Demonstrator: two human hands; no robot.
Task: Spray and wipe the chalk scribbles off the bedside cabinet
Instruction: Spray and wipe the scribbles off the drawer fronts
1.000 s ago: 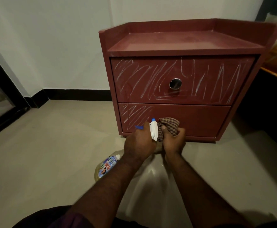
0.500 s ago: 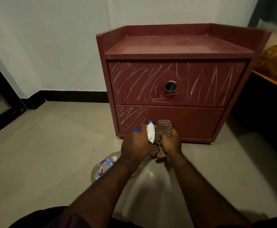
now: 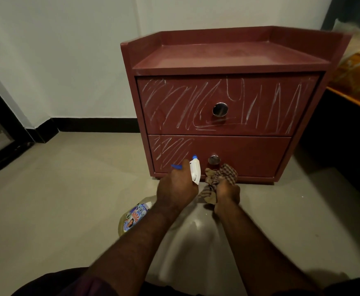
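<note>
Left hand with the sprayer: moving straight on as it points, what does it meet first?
Likely the lower drawer, near the scribbles left of its knob; depth is unclear.

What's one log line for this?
left hand: grips spray bottle; right hand: grips cloth; top drawer: chalked; bottom drawer: chalk at left

Gripping the spray bottle (image 3: 195,170) in the left hand (image 3: 175,189), low and near, just in front of the bedside cabinet (image 3: 228,58), nozzle facing the lower drawer (image 3: 256,152). Clutching a bunched checked cloth (image 3: 222,175) in the right hand (image 3: 227,194), just right of the bottle's head, below the lower knob (image 3: 213,160). Showing chalk scribbles (image 3: 170,105) running across the whole upper drawer (image 3: 260,122) and over the lower drawer's left part.
</note>
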